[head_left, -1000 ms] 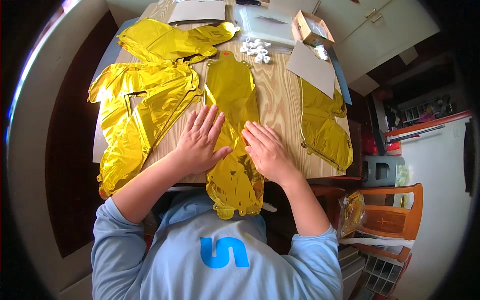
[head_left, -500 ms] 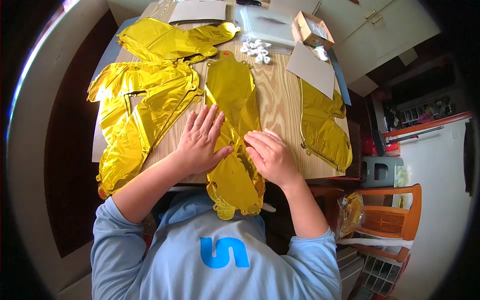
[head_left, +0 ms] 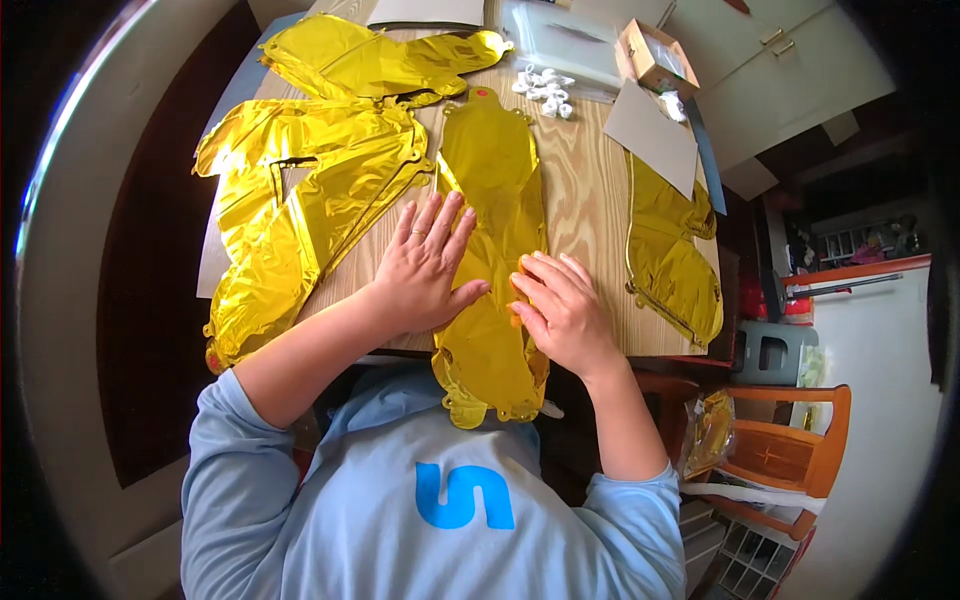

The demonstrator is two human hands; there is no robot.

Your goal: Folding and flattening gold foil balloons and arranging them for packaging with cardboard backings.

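A deflated gold foil balloon lies lengthwise in front of me, its near end with small tabs hanging over the table edge. My left hand rests flat across its left side, fingers spread, with part of the palm over the wood. At the balloon's right edge is my right hand, its fingers slightly bent and apart, the tips touching the foil. Neither hand grips anything. Left of these lies a larger, crumpled gold foil balloon with a slot-shaped opening.
Another gold foil balloon lies at the far left. On the right, a folded one sits partly under a grey card. White curled pieces, clear plastic bags and a small wooden box are at the back. A wooden chair stands right.
The whole view has shifted slightly. Creases in the middle of the balloon look flatter. My right hand's fingers are a little more spread at its edge; my left hand stays flat on it.
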